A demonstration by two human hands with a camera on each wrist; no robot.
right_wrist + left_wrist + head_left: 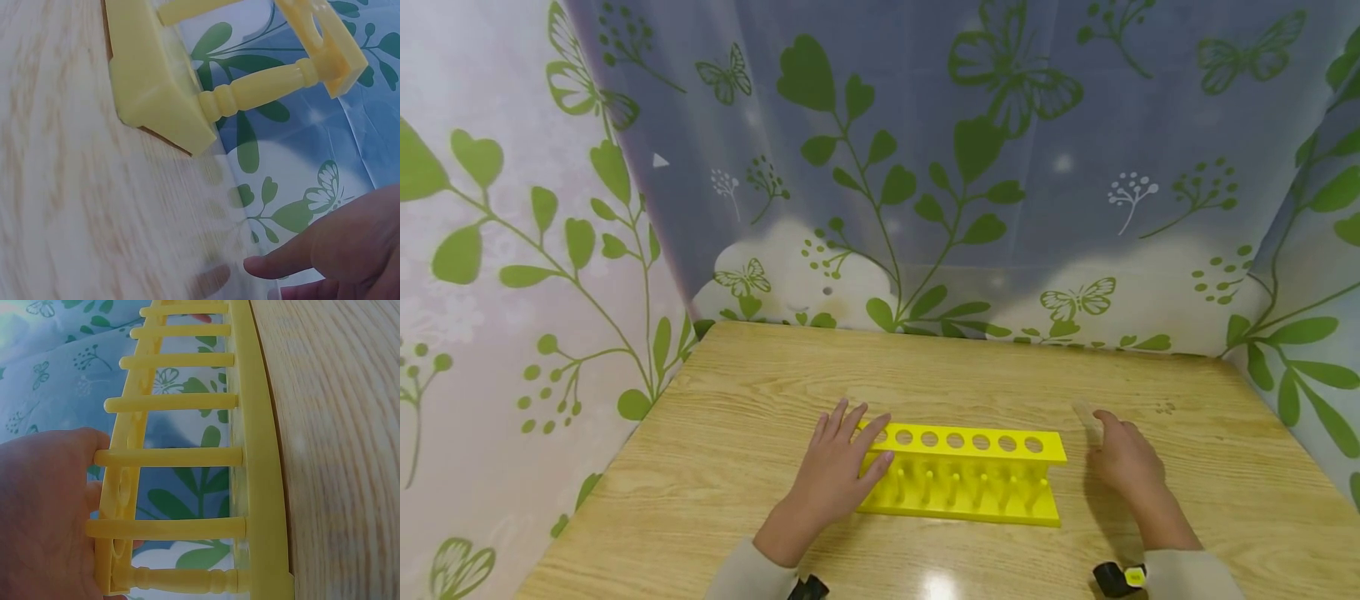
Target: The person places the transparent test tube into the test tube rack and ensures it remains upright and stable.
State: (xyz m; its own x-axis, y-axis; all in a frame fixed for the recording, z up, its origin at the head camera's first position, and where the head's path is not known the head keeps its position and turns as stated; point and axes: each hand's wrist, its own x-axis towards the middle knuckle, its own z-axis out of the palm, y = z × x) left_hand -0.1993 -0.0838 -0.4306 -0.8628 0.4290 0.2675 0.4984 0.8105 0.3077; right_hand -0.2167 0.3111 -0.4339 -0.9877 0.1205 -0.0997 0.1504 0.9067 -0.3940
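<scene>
A yellow test tube rack point(958, 479) stands on the table. It has a row of round holes on top and upright pegs below. My left hand point(835, 467) grips the rack's left end by its top plate, with the thumb on the near side. To the right of the rack is my right hand point(1127, 458), its fingers curled. A faint, see-through clear tube point(1083, 412) sticks out from these fingers toward the back. In the right wrist view the thumb point(281, 259) shows, but the hold itself is mostly hidden.
The wood-grain table point(760, 358) meets a hanging cloth point(880, 192) printed with leaves and butterflies at the back. Similar printed cloth point(512, 233) hangs at the left. A small patch of marks point(1165, 407) lies on the table at the right.
</scene>
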